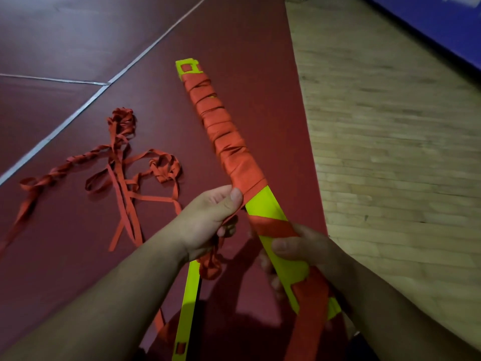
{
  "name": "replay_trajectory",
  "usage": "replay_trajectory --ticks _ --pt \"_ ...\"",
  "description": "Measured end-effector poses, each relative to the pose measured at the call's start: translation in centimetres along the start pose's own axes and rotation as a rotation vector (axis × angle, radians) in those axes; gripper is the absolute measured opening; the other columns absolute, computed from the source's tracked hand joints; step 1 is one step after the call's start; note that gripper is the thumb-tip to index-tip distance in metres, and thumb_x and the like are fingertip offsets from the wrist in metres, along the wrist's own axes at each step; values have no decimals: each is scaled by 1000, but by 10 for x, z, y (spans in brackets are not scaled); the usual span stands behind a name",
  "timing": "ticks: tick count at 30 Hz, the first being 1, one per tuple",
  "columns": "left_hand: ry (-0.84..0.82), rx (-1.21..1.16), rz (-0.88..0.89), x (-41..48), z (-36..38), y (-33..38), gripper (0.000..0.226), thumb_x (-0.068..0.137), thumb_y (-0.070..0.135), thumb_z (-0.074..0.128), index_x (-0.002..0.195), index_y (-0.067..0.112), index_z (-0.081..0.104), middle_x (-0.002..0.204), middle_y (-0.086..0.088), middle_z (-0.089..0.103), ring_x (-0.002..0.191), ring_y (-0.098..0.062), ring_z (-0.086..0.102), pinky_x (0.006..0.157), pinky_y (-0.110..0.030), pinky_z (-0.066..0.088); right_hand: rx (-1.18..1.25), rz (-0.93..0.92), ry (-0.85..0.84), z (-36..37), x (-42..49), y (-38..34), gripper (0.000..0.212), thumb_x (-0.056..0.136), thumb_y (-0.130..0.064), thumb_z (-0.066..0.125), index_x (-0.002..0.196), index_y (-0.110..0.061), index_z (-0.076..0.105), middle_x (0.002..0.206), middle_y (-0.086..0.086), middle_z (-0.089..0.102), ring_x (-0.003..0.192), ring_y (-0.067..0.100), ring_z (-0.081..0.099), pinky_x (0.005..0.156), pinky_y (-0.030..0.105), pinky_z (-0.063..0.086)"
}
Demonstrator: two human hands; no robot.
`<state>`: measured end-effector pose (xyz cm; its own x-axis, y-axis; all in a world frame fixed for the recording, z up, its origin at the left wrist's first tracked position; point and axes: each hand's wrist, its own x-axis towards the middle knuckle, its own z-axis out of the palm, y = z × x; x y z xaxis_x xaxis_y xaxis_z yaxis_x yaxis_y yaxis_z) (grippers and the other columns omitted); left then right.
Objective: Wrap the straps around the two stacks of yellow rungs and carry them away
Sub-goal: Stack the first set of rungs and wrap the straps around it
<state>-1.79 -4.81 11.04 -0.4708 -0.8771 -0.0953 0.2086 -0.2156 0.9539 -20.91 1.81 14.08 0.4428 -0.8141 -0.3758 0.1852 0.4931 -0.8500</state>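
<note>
Nearest: second stack of rungs (186, 308) runs under the left forearm, bare yellow, no wrap visible, so I'd judge that one not started. Right hand (307, 246) grasps the held stack (263, 207) from below, thumb across its top face, w/ one diagonal turn of strap just beyond the thumb. Left hand (208, 220) pinches the strap (223, 131) between thumb & fingers at the stack's left side, where the tight winding ends. Beyond that, approx the far half is wound close, yellow tip showing. Held stack hangs over the mat (78, 35) near its right edge. Loose strap (125, 165) lies heaped toward the mat's left edge. Carrying not yet begun.
</note>
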Motion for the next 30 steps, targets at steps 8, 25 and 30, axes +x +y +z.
replay_trajectory --ticks 8,25,30 --pt "-105 -213 6 -3 5 -8 81 67 63 80 109 -4 65 68 4 64 40 -1 27 57 -32 18 150 118 -214 -10 -2 5 56 67 -35 88 113 -10 70 85 20 67 60 27 68 55 35 58" --pt "-61 359 59 -6 -11 28 46 89 23 60 133 10 52 63 21 64 46 7 49 42 -11 36 -562 -100 348 9 10 -5 19 65 -11 72 82 -9 65 60 10 64 48 16 59 48 28 47" --pt "-134 383 96 -7 -13 22 26 90 48 63 102 25 68 57 12 57 40 -2 37 39 -19 26 -156 -45 68 1 5 0 27 52 -13 73 79 -18 73 66 15 63 49 26 59 48 29 50"
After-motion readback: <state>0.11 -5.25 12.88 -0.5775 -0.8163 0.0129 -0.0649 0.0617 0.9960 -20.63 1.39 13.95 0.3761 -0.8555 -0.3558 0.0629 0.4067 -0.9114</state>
